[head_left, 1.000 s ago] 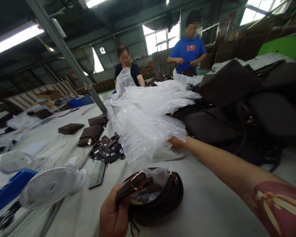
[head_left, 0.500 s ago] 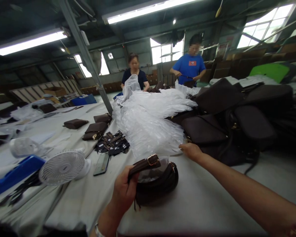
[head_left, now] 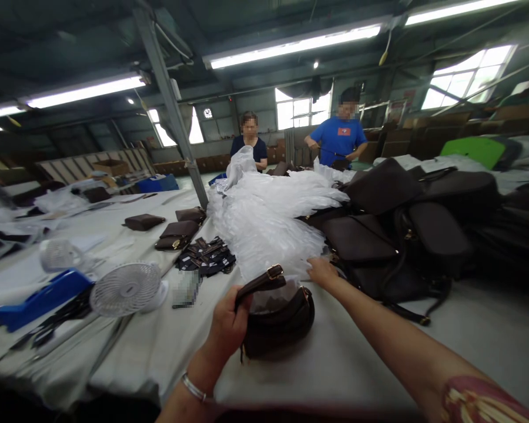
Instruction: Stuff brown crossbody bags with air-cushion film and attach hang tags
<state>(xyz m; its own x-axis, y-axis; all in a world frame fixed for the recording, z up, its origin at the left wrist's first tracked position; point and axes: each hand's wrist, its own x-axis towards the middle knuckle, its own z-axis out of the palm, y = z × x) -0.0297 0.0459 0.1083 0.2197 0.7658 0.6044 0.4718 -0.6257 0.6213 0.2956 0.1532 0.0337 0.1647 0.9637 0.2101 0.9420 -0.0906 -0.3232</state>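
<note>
In the head view, my left hand (head_left: pixel 229 320) is closed around the strap of a dark brown handbag (head_left: pixel 282 335), which rests on the table before me. The strap (head_left: pixel 260 281) shows a gold buckle, and pale lining or wrapping is visible inside the open bag. My right hand (head_left: pixel 321 272) reaches to the near right edge of a heap of clear plastic bags (head_left: pixel 277 229). Its fingers are pinched at the edge of a plastic bag there; the fingertips are small and partly hidden.
More dark brown bags (head_left: pixel 357 241) are piled on the right. At left lie small brown bags (head_left: pixel 176 235), black tags (head_left: pixel 207 257), a blurred-out flat object (head_left: pixel 186 289), a white fan (head_left: pixel 126 289) and a blue tray (head_left: pixel 39 298). Two people stand across the table, beyond a metal post (head_left: pixel 176 106).
The camera view has tilted up and shifted left. My right hand has moved slightly left along the edge of the plastic heap. My left hand still holds the handbag strap.
</note>
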